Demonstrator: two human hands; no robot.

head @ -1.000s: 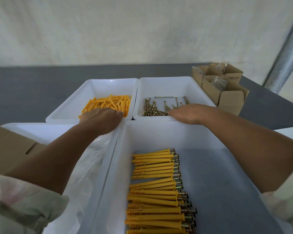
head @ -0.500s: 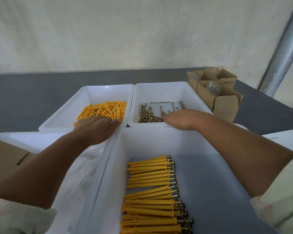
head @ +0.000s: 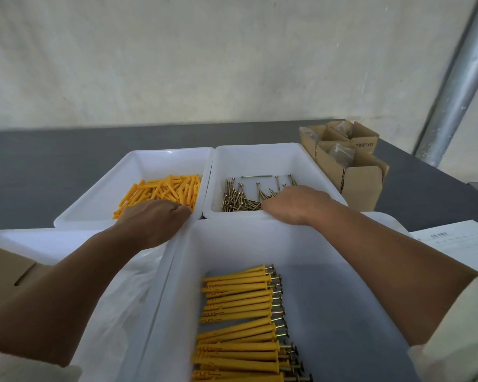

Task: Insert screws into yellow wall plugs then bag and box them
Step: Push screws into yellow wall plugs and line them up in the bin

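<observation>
Left hand (head: pixel 155 221) reaches down onto the loose yellow wall plugs (head: pixel 163 188), fingers curled under and hidden, so any grip can't be told. Front and centre, assembled plugs (head: pixel 238 307) lie in rows in the big white tray (head: pixel 232 241). Right hand (head: pixel 295 202) is down among the screws (head: pixel 240 199), fingertips hidden too, grip unclear.

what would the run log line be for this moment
left hand: over plug bin | right hand: over screw bin | grip: fingers hidden, both | assembled plugs: rowed in near bin
</observation>
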